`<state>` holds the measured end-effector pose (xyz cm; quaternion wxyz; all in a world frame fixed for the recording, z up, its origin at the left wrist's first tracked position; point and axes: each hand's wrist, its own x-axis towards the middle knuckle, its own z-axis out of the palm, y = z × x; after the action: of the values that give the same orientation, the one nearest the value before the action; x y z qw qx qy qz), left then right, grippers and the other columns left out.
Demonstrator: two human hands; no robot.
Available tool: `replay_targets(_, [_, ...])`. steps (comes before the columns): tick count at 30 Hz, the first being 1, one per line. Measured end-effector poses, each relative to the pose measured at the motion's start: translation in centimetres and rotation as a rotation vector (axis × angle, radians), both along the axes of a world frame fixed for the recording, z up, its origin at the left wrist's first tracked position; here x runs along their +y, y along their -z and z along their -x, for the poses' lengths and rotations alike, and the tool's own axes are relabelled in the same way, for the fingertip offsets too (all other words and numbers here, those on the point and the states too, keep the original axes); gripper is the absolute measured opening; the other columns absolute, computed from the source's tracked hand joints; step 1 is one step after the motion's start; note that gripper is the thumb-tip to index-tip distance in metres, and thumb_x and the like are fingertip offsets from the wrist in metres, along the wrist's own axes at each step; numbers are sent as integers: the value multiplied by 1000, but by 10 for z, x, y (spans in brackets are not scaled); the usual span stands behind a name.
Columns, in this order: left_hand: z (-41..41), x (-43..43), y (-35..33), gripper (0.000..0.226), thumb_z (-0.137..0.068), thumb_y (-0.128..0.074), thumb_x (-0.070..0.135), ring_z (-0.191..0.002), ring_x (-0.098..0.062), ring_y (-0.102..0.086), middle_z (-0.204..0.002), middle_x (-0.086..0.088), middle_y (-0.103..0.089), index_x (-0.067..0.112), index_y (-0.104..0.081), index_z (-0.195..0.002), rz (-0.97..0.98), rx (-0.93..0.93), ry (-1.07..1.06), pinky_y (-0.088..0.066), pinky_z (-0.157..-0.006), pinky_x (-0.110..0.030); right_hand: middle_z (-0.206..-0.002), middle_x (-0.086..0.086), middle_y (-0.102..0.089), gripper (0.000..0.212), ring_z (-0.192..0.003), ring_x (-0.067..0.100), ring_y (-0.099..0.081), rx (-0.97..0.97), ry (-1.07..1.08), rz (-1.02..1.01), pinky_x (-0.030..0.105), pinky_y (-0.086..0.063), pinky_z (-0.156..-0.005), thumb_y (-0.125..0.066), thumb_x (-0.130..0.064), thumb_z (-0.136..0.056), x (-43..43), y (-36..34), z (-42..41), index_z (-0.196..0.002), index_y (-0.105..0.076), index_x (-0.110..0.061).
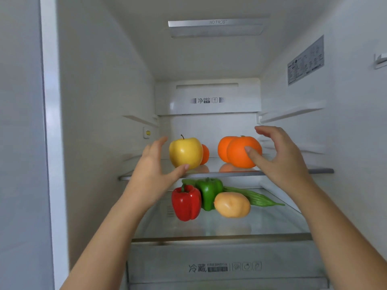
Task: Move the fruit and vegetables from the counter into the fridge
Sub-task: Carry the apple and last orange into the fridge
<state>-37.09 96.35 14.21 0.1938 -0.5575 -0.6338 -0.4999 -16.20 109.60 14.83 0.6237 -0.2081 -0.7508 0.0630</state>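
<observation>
Apple (185, 152) and front orange (243, 152) sit near the upper shelf's (219, 174) front edge, the left hand (150, 166) and right hand (282, 160) open with thumbs touching them; best nudge each further back so neither rolls off.

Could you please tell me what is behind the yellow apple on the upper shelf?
An orange sits behind the apple; only its right edge shows, the rest is covered.

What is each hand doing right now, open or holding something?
Left hand: open, thumb touching the apple.
Right hand: open, thumb on the front orange, fingers spread and off it.
</observation>
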Motion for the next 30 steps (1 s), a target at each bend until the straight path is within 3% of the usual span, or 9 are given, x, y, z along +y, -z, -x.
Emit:
replay_targets(3, [-18, -15, 19, 59, -82, -65, 32, -123, -15, -41, -133, -1, -45, 18, -40, -134, -120, 130, -32, -29, -94, -19, -112, -7, -52, 37, -103, 12, -48, -2, 54, -90, 13, -33, -80, -65, -23, -83, -27, 17, 6, -118, -55, -17])
replay_targets(7, [-38, -27, 44, 50, -79, -48, 37, -115, -24, -50, -125, -8, -55, 13, -53, -122, -158, 258, -44, -39, -95, -34, -112, 0, -61, 40, -105, 19, -54, -79, 149, -148, 33, -42, -88, -50, -36, -82, -59, 44, 9, -115, -60, -15])
replay_targets(12, [-54, -45, 82, 44, -80, -47, 31, -113, -31, -52, -119, -11, -59, 9, -59, -116, -155, 355, -16, -43, -94, -43, -109, 10, -65, 41, -102, 15, -48, -188, 319, -207, 39, -44, -87, -45, -32, -82, -92, 79, 2, -108, -64, -7])
replay_targets(17, [-67, -59, 123, 41, -81, -49, 30, -117, -30, -51, -121, -10, -59, 10, -59, -115, -129, 326, 111, -41, -95, -44, -109, 11, -65, 39, -104, 22, -55, -278, 444, -176, 45, -48, -86, -48, -29, -83, -126, 118, -13, -110, -63, -6])
replay_targets(21, [-80, -65, 151, 40, -81, -49, 30, -115, -28, -52, -120, -9, -59, 12, -59, -115, -96, 268, 211, -43, -94, -42, -108, 13, -66, 40, -103, 19, -50, -333, 541, -138, 46, -50, -85, -48, -29, -82, -152, 142, -31, -110, -62, -4])
replay_targets(27, [-120, -77, 175, 39, -81, -48, 30, -114, -25, -53, -118, -8, -61, 11, -60, -113, -76, 237, 368, -43, -97, -39, -112, 7, -66, 42, -107, 24, -59, -423, 717, -10, 51, -44, -94, -46, -33, -82, -197, 167, -74, -112, -63, -9])
replay_targets(30, [-147, -88, 180, 40, -82, -45, 31, -110, -27, -57, -117, -9, -62, 11, -60, -112, -52, 249, 407, -47, -92, -45, -113, 7, -66, 41, -108, 24, -59, -436, 765, 36, 52, -43, -95, -46, -33, -82, -217, 175, -99, -111, -64, -11])
